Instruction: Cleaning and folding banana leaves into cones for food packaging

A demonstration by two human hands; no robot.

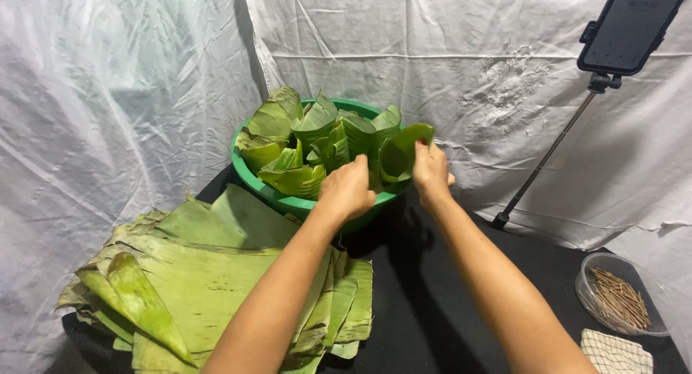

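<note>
Over the green bowl [254, 181] both hands met: the right hand [431, 170] pinched a folded leaf cone [404, 149] at the rim, the left hand [347, 189] curled loosely beside it, holding nothing visible

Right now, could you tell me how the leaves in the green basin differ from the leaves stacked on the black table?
The leaves in the green basin are folded into cone-like cups and stand packed together; the stacked leaves lie flat and open. The basin leaves are small pieces, the stacked ones broad sheets. Both hands, left hand and right hand, are at the basin leaves, not the stack. Both lots are green leaves.
</note>
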